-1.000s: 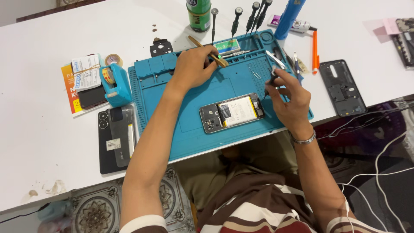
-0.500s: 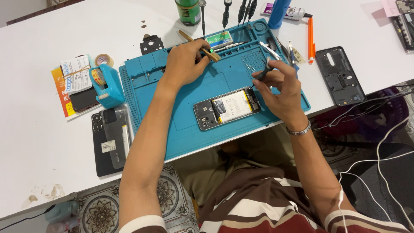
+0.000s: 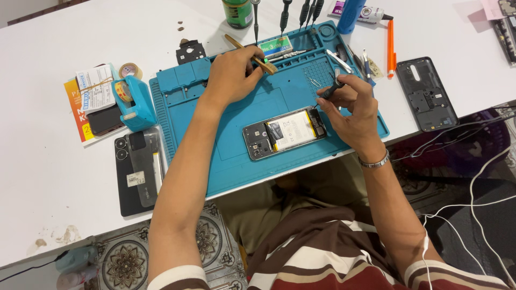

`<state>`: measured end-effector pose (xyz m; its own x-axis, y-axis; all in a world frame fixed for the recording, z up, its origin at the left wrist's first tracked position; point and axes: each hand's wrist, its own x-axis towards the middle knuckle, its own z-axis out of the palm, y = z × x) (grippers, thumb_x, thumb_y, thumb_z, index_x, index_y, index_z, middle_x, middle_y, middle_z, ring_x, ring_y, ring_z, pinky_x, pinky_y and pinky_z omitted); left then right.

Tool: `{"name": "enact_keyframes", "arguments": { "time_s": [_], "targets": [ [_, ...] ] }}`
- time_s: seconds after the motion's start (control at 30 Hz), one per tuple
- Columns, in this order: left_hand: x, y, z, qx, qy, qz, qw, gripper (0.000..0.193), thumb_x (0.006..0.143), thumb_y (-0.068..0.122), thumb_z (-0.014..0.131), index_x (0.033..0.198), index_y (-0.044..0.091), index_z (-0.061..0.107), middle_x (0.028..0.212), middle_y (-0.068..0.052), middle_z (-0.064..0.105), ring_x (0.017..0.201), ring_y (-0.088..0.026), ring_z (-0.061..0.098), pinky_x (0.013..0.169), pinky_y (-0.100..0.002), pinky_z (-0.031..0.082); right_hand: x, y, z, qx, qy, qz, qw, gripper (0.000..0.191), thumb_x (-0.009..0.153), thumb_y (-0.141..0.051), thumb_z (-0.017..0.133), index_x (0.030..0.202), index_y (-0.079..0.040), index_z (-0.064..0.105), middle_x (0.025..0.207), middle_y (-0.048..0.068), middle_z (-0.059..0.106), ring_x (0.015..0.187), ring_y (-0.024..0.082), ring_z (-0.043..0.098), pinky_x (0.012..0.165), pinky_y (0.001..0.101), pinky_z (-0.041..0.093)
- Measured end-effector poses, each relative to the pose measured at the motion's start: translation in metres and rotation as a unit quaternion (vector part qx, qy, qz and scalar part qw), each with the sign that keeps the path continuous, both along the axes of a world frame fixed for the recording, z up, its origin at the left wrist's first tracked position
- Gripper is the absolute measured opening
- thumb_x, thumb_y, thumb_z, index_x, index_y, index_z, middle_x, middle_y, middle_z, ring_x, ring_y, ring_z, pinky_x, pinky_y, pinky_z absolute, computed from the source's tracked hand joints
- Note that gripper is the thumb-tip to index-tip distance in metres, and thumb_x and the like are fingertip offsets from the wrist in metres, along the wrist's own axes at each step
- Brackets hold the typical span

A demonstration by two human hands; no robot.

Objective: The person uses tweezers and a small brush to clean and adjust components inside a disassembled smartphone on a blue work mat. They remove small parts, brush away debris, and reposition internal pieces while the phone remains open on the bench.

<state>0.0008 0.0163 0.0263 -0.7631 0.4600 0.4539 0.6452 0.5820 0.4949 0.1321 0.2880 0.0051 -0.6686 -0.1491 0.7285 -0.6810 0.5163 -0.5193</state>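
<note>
Head: ribbed blue mat point(image 3: 226, 156), opened phone point(image 3: 284, 132)

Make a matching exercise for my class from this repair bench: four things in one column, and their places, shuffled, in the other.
Things:
1. opened phone
2. black back cover
3. tape dispenser
4. green can

Places:
A. on the white table, right of the blue mat
B. at the table's far edge, beyond the mat
C. on the mat, between the two hands
D. just left of the mat

Pairs: 1-C, 2-A, 3-D, 4-B
</note>
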Motion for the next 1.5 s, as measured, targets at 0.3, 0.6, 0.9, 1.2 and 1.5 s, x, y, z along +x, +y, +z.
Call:
{"name": "enact_keyframes", "arguments": {
  "time_s": [0.3, 0.6, 0.9, 1.2, 1.5],
  "targets": [
    [0.002, 0.000, 0.002, 0.001, -0.017, 0.008, 1.000, 0.025, 0.086, 0.016, 0.075, 0.110, 0.011, 0.073, 0.071, -0.006, 0.073, 0.063, -0.024, 0.070, 0.063, -0.038, 0.053, -0.004, -0.009, -0.005, 0.069, 0.088, -0.132, 0.985, 0.065, 0.091, -0.012, 0.094, 0.131, -0.010, 0.042, 0.078, 0.007, 0.065, 0.066, 0.019, 0.068, 0.060, 0.0287, 0.054],
    [0.002, 0.001, 0.002, -0.001, 0.005, 0.002, 1.000, 0.025, 0.086, 0.016, 0.076, 0.111, 0.010, 0.074, 0.074, -0.008, 0.074, 0.066, -0.026, 0.071, 0.063, -0.040, 0.054, -0.001, -0.010, -0.001, 0.059, 0.116, -0.108, 0.986, 0.066, 0.092, 0.002, 0.087, 0.141, -0.009, 0.046, 0.092, 0.009, 0.063, 0.076, 0.017, 0.061, 0.060, 0.0277, 0.049],
    [0.003, 0.001, 0.003, -0.006, -0.005, 0.006, 1.000, 0.025, 0.086, 0.016, 0.076, 0.110, 0.010, 0.074, 0.074, -0.007, 0.074, 0.066, -0.025, 0.071, 0.064, -0.040, 0.054, 0.001, -0.012, 0.001, 0.063, 0.113, -0.106, 0.986, 0.065, 0.091, 0.001, 0.087, 0.140, -0.008, 0.044, 0.102, 0.014, 0.066, 0.079, 0.018, 0.063, 0.061, 0.0279, 0.051],
    [0.001, 0.001, 0.001, -0.001, 0.004, 0.003, 1.000, 0.025, 0.086, 0.016, 0.076, 0.110, 0.010, 0.074, 0.073, -0.006, 0.073, 0.065, -0.024, 0.070, 0.063, -0.039, 0.054, -0.002, -0.010, -0.005, -0.013, 0.042, 0.000, 0.999, 0.062, 0.099, 0.009, 0.074, 0.148, -0.008, 0.041, 0.117, 0.013, 0.069, 0.100, 0.019, 0.074, 0.070, 0.0245, 0.061],
    [0.000, 0.001, -0.002, -0.001, 0.002, 0.004, 1.000, 0.025, 0.086, 0.016, 0.076, 0.111, 0.011, 0.074, 0.071, -0.006, 0.073, 0.063, -0.024, 0.069, 0.062, -0.039, 0.053, 0.002, -0.005, 0.002, -0.036, 0.044, 0.009, 0.998, 0.051, 0.102, 0.008, 0.072, 0.145, -0.008, 0.049, 0.113, 0.013, 0.066, 0.093, 0.017, 0.068, 0.078, 0.0257, 0.057]
  ]
}}
